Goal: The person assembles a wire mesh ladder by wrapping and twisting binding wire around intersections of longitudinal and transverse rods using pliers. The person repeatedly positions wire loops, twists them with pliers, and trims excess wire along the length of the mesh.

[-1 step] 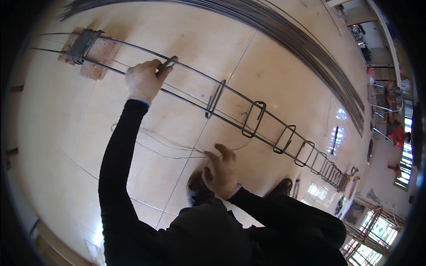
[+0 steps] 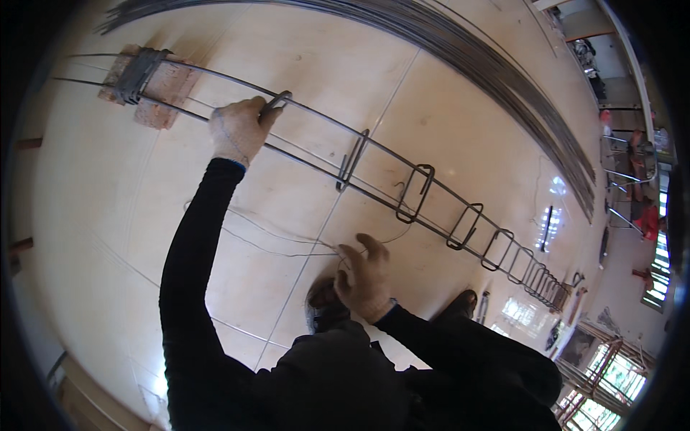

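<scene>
My gloved left hand [image 2: 241, 129] is closed on a bent steel stirrup [image 2: 276, 102] that sits across two long parallel rebars [image 2: 316, 111]. Further along these bars hang more rectangular stirrups [image 2: 352, 159], widely spaced near me and packed close at the far right end. My gloved right hand [image 2: 365, 280] hovers above the floor with thumb and fingers curved and apart. A thin wire [image 2: 287, 241] runs in a loose loop past its fingertips; whether they touch it is hard to tell. The left end of the bars rests on a reddish block [image 2: 164, 93] wrapped with dark strapping [image 2: 139, 75].
A long bundle of steel rods [image 2: 460, 54] lies along the far side of the tiled floor [image 2: 237, 309]. A short dark bar [image 2: 548, 228] lies on the right. My shoe [image 2: 463, 303] stands near pliers-like tool [image 2: 482, 306]. Metal-framed furniture [image 2: 625, 172] lines the right wall.
</scene>
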`<state>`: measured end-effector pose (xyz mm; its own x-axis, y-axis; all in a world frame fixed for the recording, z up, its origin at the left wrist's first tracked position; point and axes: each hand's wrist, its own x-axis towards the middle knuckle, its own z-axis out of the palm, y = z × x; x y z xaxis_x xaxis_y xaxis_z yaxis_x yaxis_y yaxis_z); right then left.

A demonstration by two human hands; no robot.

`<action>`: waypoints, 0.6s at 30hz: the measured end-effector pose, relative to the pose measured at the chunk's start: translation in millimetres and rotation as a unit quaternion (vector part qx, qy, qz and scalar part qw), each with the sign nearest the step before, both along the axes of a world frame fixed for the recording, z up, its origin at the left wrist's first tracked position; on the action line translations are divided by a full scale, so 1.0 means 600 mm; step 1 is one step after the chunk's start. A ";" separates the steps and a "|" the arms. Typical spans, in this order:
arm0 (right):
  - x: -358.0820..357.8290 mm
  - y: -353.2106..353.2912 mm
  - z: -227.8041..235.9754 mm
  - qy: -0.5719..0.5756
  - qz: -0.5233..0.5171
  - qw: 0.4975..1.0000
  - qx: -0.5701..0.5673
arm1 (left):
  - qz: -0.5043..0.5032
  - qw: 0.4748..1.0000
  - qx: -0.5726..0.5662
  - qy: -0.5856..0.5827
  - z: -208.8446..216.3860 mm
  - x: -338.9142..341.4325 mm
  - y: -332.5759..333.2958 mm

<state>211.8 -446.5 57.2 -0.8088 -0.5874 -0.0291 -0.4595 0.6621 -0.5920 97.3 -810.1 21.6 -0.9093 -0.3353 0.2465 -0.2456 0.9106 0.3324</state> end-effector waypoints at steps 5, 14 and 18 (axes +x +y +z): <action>-0.019 0.044 -0.024 -0.004 -0.069 0.997 0.025 | 0.086 0.994 0.034 0.049 -0.029 -0.013 -0.003; -0.045 0.045 -0.024 -0.019 -0.145 0.988 -0.038 | 0.177 0.983 -0.050 -0.025 -0.033 -0.033 -0.057; -0.037 0.061 -0.033 -0.030 -0.174 0.981 -0.083 | 0.157 0.969 -0.112 0.151 -0.018 0.001 0.015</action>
<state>189.8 -410.0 37.7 -0.9610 -0.2762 -0.0110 -0.1829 0.6652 -0.7239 98.0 -801.3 10.6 -0.6453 -0.4916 0.5847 -0.4449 0.8641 0.2355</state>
